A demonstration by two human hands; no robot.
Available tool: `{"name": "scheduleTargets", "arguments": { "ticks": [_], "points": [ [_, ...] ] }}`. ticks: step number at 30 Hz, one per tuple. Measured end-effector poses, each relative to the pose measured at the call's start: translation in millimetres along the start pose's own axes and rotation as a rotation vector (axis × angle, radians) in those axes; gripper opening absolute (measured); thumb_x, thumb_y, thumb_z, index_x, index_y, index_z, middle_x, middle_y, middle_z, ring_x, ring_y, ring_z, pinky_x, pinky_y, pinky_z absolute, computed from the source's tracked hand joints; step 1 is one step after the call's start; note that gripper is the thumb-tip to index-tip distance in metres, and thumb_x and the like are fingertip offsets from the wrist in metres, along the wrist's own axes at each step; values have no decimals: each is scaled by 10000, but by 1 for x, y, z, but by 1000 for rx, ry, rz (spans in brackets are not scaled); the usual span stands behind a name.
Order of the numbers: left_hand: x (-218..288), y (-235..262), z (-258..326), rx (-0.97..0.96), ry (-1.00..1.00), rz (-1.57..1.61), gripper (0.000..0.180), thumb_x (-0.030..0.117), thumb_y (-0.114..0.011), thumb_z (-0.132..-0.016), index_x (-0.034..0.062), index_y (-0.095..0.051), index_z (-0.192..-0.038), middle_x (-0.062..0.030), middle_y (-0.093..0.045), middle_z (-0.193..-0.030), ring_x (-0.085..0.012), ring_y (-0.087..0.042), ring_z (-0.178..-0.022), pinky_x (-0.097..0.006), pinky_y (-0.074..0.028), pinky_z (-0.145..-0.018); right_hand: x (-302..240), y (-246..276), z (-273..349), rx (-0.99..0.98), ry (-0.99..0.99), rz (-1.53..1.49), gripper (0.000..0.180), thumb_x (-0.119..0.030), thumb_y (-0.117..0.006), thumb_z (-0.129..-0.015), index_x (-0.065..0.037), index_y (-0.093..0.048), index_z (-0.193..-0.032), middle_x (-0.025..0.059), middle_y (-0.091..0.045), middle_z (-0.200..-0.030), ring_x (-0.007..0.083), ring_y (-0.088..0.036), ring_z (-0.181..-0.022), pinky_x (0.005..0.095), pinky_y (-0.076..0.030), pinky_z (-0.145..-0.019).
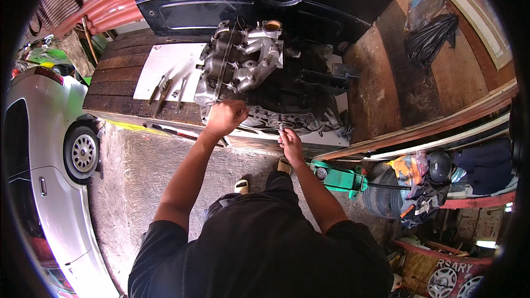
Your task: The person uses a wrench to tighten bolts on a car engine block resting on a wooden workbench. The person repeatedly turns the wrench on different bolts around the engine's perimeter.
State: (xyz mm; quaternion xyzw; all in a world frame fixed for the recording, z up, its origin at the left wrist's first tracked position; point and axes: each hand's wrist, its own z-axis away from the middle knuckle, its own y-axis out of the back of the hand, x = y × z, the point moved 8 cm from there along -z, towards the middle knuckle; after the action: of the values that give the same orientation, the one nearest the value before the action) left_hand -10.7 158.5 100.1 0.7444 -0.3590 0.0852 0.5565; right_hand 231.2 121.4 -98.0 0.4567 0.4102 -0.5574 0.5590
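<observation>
Head view: hand tools point(165, 91) on white board point(171, 60) beside engine point(240, 63).

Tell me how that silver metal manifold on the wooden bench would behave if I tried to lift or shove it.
The manifold looks like thick cast metal, so probably heavy and rigid. Its lumpy runners suggest awkward balance; it may rock rather than slide on the bench. The left hand rests at its near edge.

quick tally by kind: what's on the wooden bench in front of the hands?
Engine assembly: 1
Hand tools on the white sheet: 3
White sheet: 1
Hands at the engine: 2, left hand, right hand
Total: 7
</observation>
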Motion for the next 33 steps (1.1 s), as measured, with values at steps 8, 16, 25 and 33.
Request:
{"name": "scheduleTargets", "arguments": {
  "ticks": [8,16,25,33],
  "points": [
    [3,2,-2,21,-12,7,198,279,-656,-819,91,-641,-760,-102,-639,-706,-289,-635,-679,-413,-510,-588,44,5,-23,209,199,11,294,-252,-656,-903,5,-618,-1043,58,-657,-789,124,-619,-722,270,-485,-678],
    [2,1,0,7,-7,-22,188,274,-657,-816,94,-642,-763,-96,-641,-696,-289,-640,-678,-413,-513,-582,43,4,-27,173,241,-117,187,-136,-611,-928,25,-622,-1021,62,-676,-911,133,-648,-810,258,-511,-763],
    [0,-1,0,-28,38,18,225,318,-640,-837,97,-657,-795,-92,-650,-768,-298,-641,-720,-413,-509,-633,41,28,-33,311,236,-17,97,-75,-685,-855,12,-648,-876,58,-696,-846,131,-653,-789,257,-503,-738],
    [-1,0,1,-25,28,-30,211,312,-644,-831,104,-662,-801,-93,-657,-778,-294,-645,-725,-413,-514,-625,1,28,-10,408,344,237,171,-174,-722,-829,-17,-657,-846,69,-695,-766,148,-648,-697,285,-489,-650]
  ]
}}
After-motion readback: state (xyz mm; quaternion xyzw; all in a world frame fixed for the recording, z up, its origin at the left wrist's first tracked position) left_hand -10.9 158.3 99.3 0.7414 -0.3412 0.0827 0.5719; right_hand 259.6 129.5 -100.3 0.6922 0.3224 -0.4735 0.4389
